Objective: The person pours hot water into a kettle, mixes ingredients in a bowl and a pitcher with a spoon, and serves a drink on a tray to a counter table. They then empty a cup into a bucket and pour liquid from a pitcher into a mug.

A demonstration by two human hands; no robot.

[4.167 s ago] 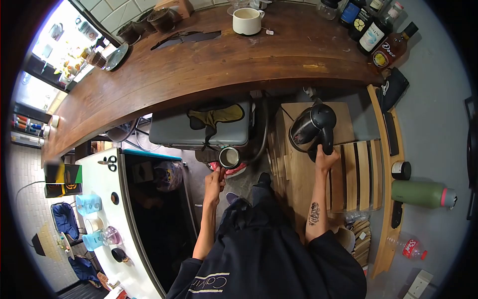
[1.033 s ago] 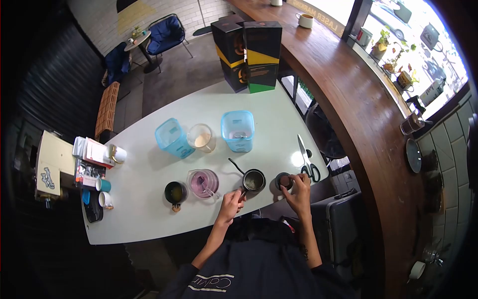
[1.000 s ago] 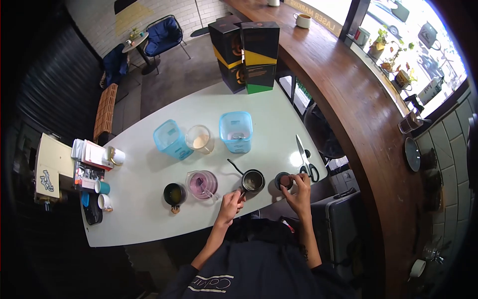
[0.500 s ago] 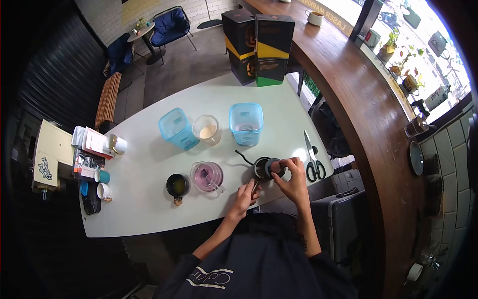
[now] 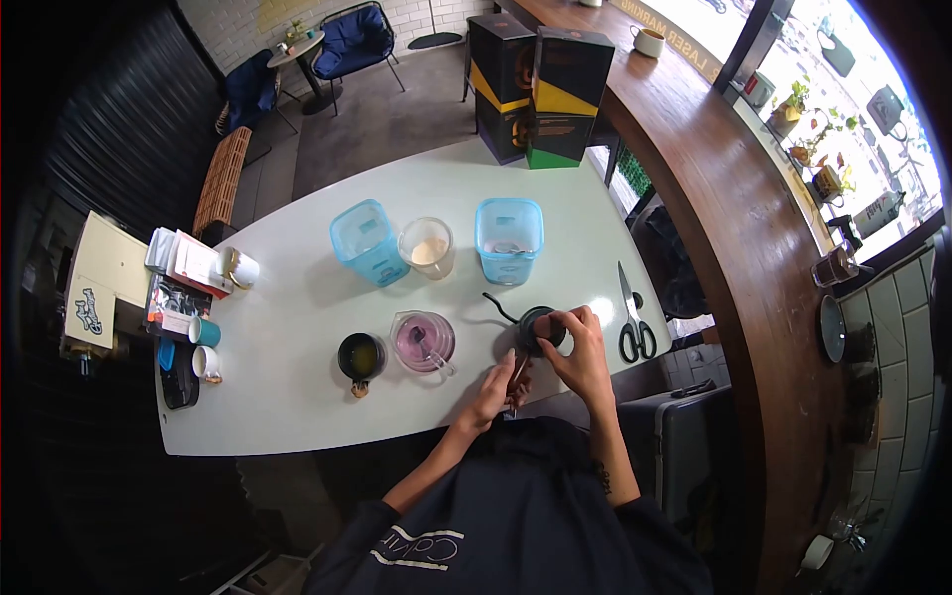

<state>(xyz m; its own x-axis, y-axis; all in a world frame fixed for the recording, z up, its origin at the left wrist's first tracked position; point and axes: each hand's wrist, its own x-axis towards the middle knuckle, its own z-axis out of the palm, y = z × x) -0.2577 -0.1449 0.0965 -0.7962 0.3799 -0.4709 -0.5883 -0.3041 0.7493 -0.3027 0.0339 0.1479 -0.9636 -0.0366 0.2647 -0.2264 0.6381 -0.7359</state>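
At near right, my left hand (image 5: 483, 400) holds the pot (image 5: 529, 344) by its near-left handle (image 5: 520, 369), my right hand (image 5: 581, 359) its lid (image 5: 536, 323).

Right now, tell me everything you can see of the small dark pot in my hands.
The small dark pot looks metallic, with a thin, curved spout pointing away from you and leftward. Your left hand grips its brownish handle, which points back toward you. Your right hand holds a dark lid at its top, hiding most of the inside. It is near your edge of the white table, between the jug and the scissors; I can't tell whether it rests on the table.
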